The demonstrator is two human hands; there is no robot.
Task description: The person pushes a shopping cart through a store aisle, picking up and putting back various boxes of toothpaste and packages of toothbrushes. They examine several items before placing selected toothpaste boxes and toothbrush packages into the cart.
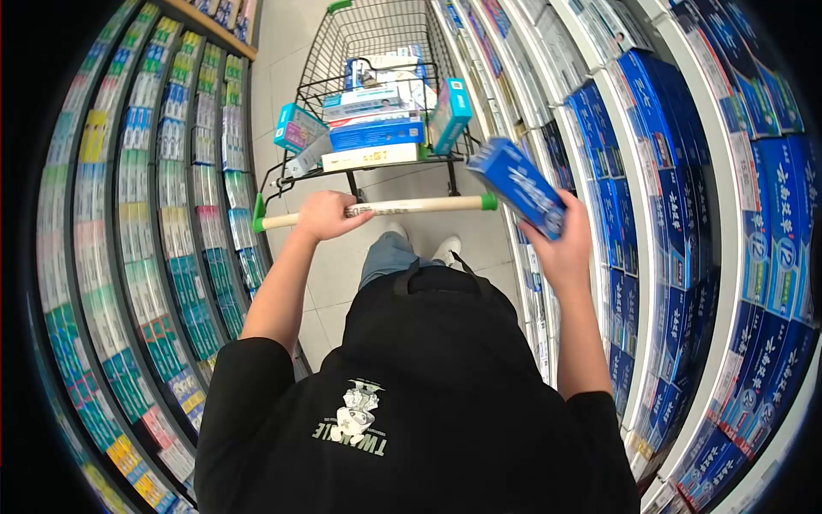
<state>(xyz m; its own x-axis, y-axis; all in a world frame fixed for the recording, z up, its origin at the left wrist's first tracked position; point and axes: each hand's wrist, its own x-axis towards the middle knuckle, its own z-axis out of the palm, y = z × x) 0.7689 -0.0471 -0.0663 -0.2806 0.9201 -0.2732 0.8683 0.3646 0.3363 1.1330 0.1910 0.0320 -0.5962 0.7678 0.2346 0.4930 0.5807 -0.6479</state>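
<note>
My left hand (328,215) is wrapped round the left half of the pale handle bar (428,205) of a shopping cart (317,64). In my right hand (566,244) is a blue toothpaste box (522,187), gripped by its lower end and tilted, to the right of the cart's handle. Stacked in the near part of the cart are a blue box (374,133), a white box (370,157) and other cartons. Teal boxes stand at both sides, one on the left (299,128) and one on the right (451,115).
Shelves of blue boxed goods (676,163) run close along my right side. On the left is a shelf (163,214) packed with small colourful packages. Tiled floor (330,295) shows between them, with my shoes (447,249) behind the cart.
</note>
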